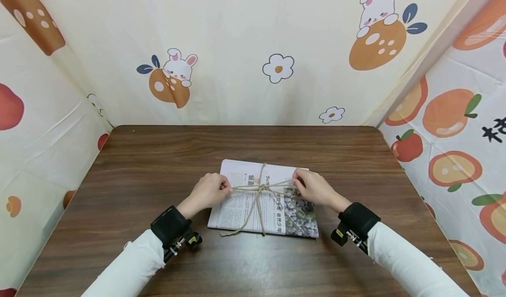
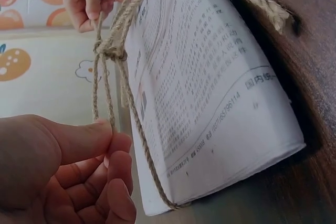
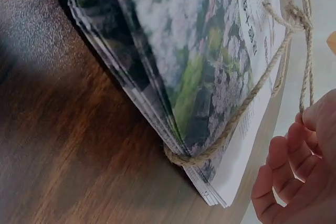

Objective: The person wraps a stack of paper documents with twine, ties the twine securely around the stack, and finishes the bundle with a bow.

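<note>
Folded newspaper bundle (image 1: 264,200), flat on the wooden table (image 1: 138,178), near its middle. Jute twine (image 1: 258,187) crosses over the bundle and is knotted on top. Left hand (image 1: 208,190) pinches a loop left of the knot; right hand (image 1: 312,186) pinches one right of it. Paper likely light, floppy; twine rough, grippy. The right wrist view alone shows the twine (image 3: 210,150) cutting into the stacked page edges.
</note>
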The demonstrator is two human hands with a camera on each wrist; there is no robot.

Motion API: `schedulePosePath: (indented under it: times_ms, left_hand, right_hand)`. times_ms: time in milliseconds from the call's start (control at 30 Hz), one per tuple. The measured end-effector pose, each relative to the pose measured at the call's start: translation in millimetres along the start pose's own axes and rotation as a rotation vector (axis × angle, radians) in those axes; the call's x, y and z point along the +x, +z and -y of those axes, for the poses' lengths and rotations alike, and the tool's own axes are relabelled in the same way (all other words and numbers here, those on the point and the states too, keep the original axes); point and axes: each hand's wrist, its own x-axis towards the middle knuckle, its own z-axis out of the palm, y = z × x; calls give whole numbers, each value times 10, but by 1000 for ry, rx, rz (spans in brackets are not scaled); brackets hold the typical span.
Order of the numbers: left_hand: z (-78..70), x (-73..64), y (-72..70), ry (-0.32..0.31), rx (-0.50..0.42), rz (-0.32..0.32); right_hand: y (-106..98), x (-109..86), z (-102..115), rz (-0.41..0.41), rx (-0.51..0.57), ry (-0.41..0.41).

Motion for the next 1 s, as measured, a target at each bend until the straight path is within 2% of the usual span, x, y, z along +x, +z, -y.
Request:
schedulePosePath:
  times_ms: [233,567,800,1000]
  left_hand:
    - [25,-26,-16,-3,-15,5]
    - [28,-59,-28,2,10,-2]
    - [29,-17,19,-39,-20,-14]
    - [35,55,59,-22,-35,-17]
  right_hand:
    - [-24,-10,-10,21,-3,-15]
    - [-42,-2,-25,30,-4,-11]
    - [-86,30,-42,26,21,1]
    - [-47,81,-33,63,49,41]
